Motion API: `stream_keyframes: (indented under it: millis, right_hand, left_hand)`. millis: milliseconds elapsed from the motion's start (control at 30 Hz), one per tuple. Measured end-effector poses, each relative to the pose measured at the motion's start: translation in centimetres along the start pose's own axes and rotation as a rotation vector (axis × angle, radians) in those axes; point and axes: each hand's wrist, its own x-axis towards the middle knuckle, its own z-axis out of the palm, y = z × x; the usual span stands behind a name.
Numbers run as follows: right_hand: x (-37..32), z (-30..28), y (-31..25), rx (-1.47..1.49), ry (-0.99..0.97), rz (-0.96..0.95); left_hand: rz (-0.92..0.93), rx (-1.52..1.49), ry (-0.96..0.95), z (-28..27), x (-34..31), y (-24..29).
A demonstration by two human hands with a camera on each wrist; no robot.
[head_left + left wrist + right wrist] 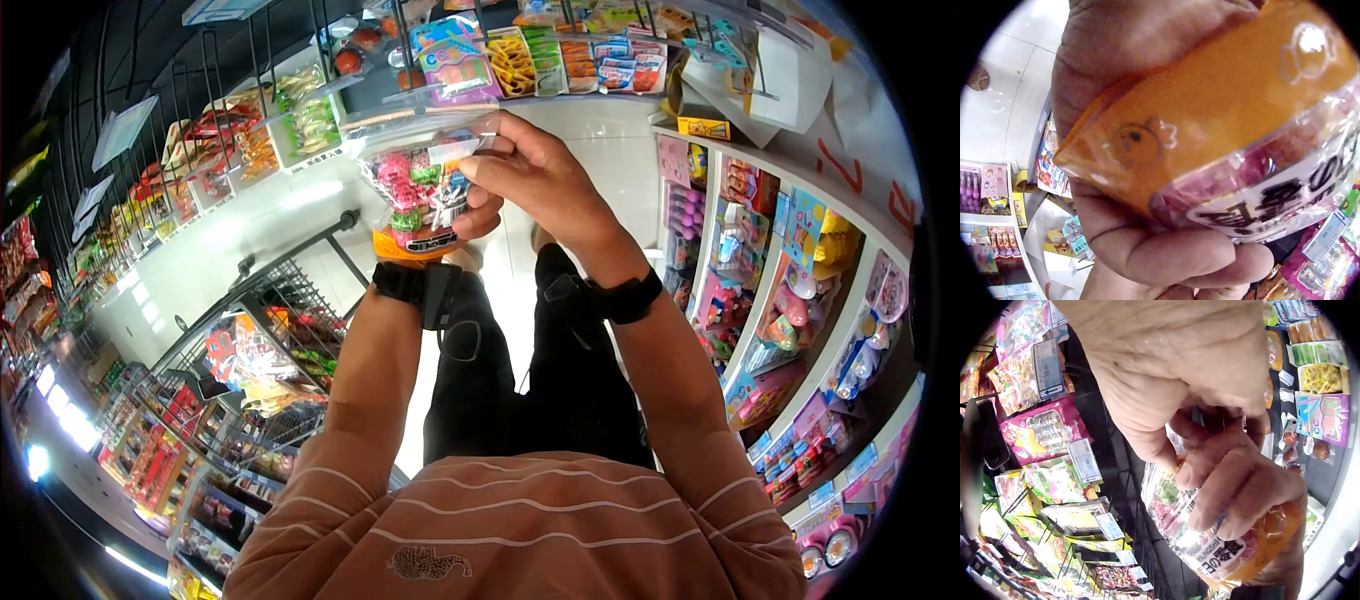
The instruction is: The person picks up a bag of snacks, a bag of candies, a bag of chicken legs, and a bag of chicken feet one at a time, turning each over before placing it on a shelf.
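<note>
A clear bag of wrapped candies (pixel 408 195), pink and green inside with an orange lower band, is held up in front of the body. The left hand (pixel 1241 487) grips it from behind, its fingers curled round one side and most of the palm hidden by the bag in the head view. At the upper right edge, the right hand (pixel 545 180) pinches the bag between thumb and fingers. Close up in the left wrist view, the orange band (pixel 1210 106) with printed candy outlines lies across the left palm.
A wire shopping cart (pixel 290 320) with packaged goods stands at the left. Hanging snack bags (pixel 1047 434) line the dark rack. White shelves (pixel 740 260) of small packaged goods curve along the right. Pale floor tiles (pixel 590 120) show beyond the hands.
</note>
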Motion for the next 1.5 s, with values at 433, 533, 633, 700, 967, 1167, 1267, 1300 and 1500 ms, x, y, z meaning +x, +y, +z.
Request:
stream_keyframes:
  millis: [433,533,633,700,967,1167,1267,1300,1500]
  right_hand:
    - [-2.2,2.2,-1.0,-0.018,0.009,-0.100]
    - [-2.4,2.4,-0.4,-0.007,0.009,-0.085]
    - [-2.3,2.3,0.5,0.009,0.009,-0.062]
    - [-2.2,1.9,1.0,0.032,-0.005,-0.021]
    - [1.0,-6.0,6.2,-0.001,0.281,-0.034]
    - [3.4,-9.4,4.5,0.045,0.309,-0.033]
    - [5.2,-9.0,4.1,-0.005,0.285,-0.065]
    - [5.9,-9.1,4.3,-0.031,0.270,-0.076]
    - [9.9,-10.5,7.4,-0.185,0.299,-0.271]
  left_hand:
    - [-0.076,-0.120,-0.084,1.3,-1.3,-0.1]
    - [-0.068,-0.111,-0.057,1.3,-1.9,-0.4]
    - [-0.025,-0.058,-0.079,0.5,-2.3,-0.8]
    - [-0.011,-0.044,-0.032,-0.5,-2.7,-1.0]
    - [-0.064,0.346,0.540,-5.6,-2.0,-0.5]
    - [0.046,0.432,0.583,-10.1,-0.1,0.3]
    - [0.131,0.582,0.677,-11.6,1.9,0.7]
    - [0.195,0.595,0.719,-12.0,2.6,0.7]
    - [0.360,0.779,0.779,-14.3,6.7,1.7]
